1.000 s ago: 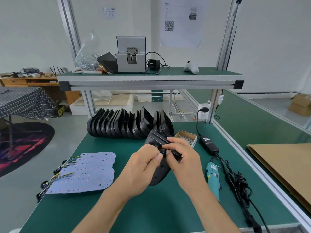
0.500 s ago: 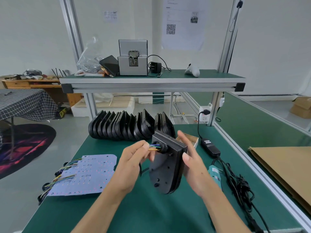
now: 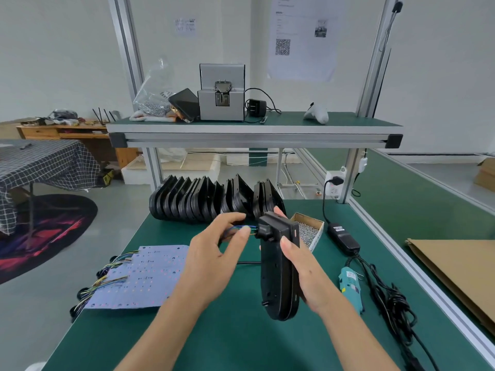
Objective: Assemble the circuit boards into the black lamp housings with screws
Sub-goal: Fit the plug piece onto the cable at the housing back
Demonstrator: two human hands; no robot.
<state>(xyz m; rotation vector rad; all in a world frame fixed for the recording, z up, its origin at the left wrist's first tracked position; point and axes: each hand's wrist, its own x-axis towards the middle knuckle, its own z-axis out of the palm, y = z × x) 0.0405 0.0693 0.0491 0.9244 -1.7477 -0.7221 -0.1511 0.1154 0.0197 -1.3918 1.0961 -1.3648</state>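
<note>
Near the left edge of the green surface (image 3: 241,341) lies a stack of pale circuit boards (image 3: 139,277), their coloured wire bundles (image 3: 107,274) hanging off toward that edge. Along the far edge, a row of black lamp housings (image 3: 209,202) stands on edge, leaning against one another. Over the middle of the surface, the left hand (image 3: 214,266) pinches a bundle of thin blue and yellow wires (image 3: 242,228) between thumb and forefinger, right where they enter a small boss at the top of one black lamp housing (image 3: 278,269). That housing is held upright and clear of the surface by the right hand (image 3: 305,274), whose grip wraps it from the right side, thumb on the near face and fingers behind. Just beyond the housing, a small cardboard box of screws (image 3: 308,231) sits open. Farther right lie a black power adapter (image 3: 344,235), a teal electric screwdriver (image 3: 351,286) and a tangle of black cable (image 3: 396,311). At the right edge rests a sheet of brown cardboard (image 3: 460,274).
</note>
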